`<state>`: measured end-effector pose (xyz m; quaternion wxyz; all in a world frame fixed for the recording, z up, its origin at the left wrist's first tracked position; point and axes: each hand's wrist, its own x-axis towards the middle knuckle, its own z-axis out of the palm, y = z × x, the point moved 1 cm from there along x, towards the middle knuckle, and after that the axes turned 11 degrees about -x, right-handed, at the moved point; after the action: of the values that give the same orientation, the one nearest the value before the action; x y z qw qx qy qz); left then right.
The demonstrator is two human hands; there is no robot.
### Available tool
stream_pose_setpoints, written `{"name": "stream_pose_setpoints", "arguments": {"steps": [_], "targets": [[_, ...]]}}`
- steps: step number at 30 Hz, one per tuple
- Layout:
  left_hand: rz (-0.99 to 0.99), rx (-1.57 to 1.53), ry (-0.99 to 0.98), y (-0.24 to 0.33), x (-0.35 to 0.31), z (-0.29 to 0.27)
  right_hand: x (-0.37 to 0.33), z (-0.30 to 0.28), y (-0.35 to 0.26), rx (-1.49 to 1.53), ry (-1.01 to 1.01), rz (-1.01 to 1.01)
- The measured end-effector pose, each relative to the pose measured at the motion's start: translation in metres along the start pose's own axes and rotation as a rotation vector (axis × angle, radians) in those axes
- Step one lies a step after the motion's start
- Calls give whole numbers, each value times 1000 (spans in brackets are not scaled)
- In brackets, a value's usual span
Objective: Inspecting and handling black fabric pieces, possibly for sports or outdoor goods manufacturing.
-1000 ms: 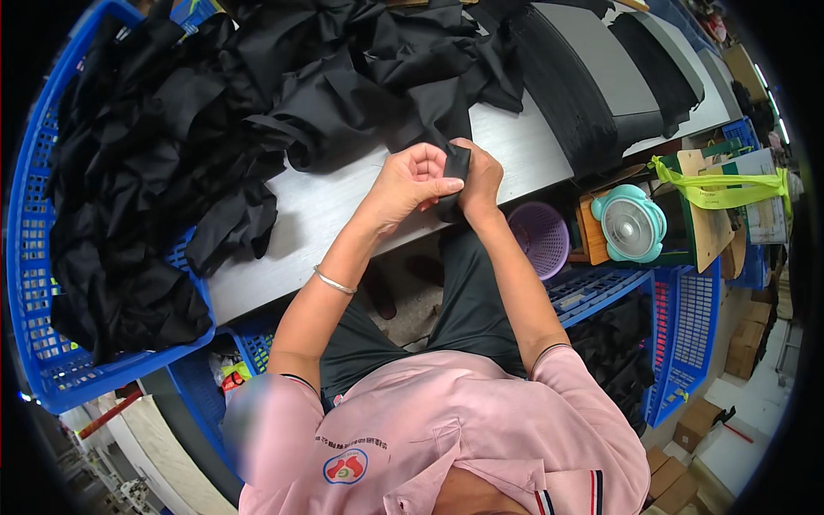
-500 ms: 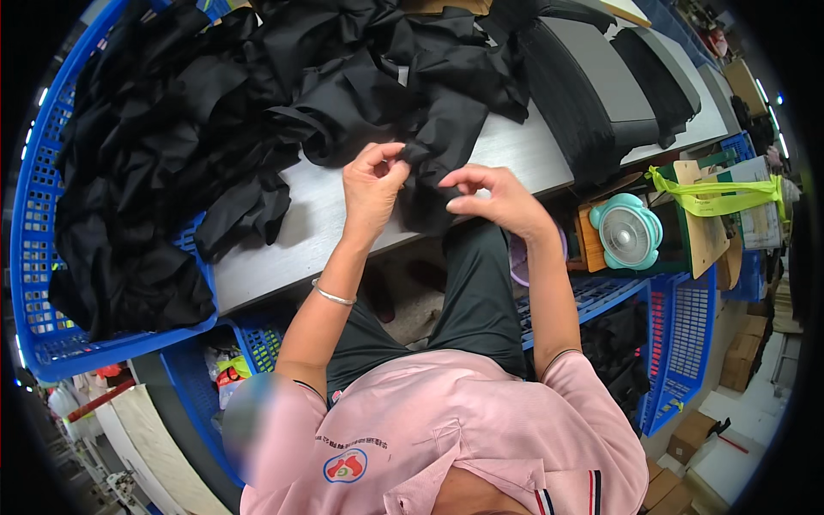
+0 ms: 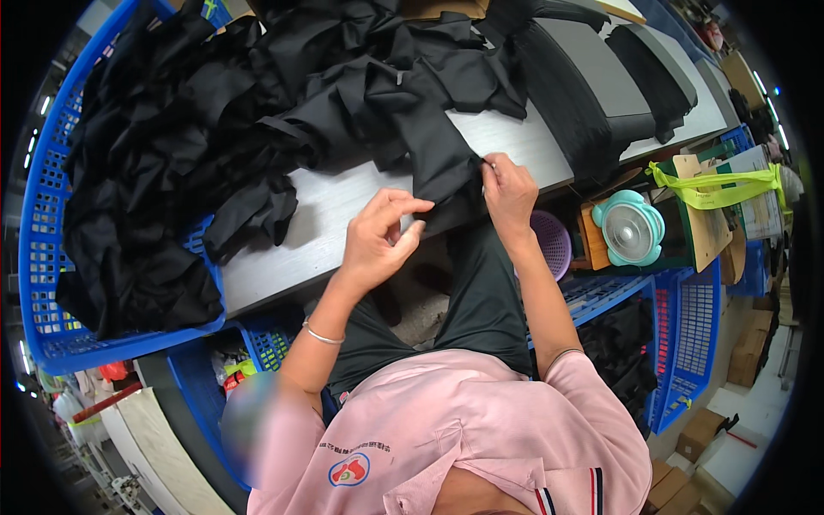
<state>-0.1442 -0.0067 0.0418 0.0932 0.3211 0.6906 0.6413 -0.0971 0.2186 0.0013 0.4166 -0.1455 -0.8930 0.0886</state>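
Observation:
A piece of black cloth (image 3: pixel 442 159) runs from the heap down over the near edge of the table, toward my lap. At its right edge, the thumb and fingertips of my right hand (image 3: pixel 512 196) pinch it. My left hand (image 3: pixel 378 236) is beside the cloth's lower left edge, its thumb and forefinger apart with a gap between them. The forefinger's tip reaches the edge of the cloth; whether it presses on it I cannot tell. More black cloth (image 3: pixel 335 112) lies crumpled across the table behind both hands.
A blue plastic basket (image 3: pixel 103 352) overflowing with black cloth stands at the left of the grey table (image 3: pixel 322 202). Stacked black-and-grey fabric pieces (image 3: pixel 592 69) lie at the far right. Near my right forearm are a purple basket (image 3: pixel 554 245), a turquoise fan (image 3: pixel 629 227) and another blue basket (image 3: pixel 691 318).
My left hand has come off the cloth and moved nearer to me, its fingers parting. My right hand has moved right and taken the cloth's edge. The cloth is spread flatter.

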Motion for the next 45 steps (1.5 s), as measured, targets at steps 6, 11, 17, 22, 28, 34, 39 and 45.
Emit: {"name": "stream_pose_setpoints", "arguments": {"steps": [6,11,17,22,28,34,39,45], "targets": [[417,318,-3,-22,80,1,-11,-4,-1,161,-189,-26],[122,737,-150,-88,121,5,-14,-3,7,-99,-57,-251],[87,701,-202,-116,136,-13,1,-20,32,-64,-73,-133],[-1,411,-255,-112,145,-35,80,-60,82,-501,224,-116],[-305,-795,211,-116,144,-95,141,-64,149,-450,-163,147],[-320,-863,259,-93,125,-95,156,-71,170,-284,-269,273],[-194,-958,56,-38,78,-61,148,-74,136,-556,-12,90],[-273,-1058,-425,-14,-23,8,28,-101,32,-720,32,-257]]}}
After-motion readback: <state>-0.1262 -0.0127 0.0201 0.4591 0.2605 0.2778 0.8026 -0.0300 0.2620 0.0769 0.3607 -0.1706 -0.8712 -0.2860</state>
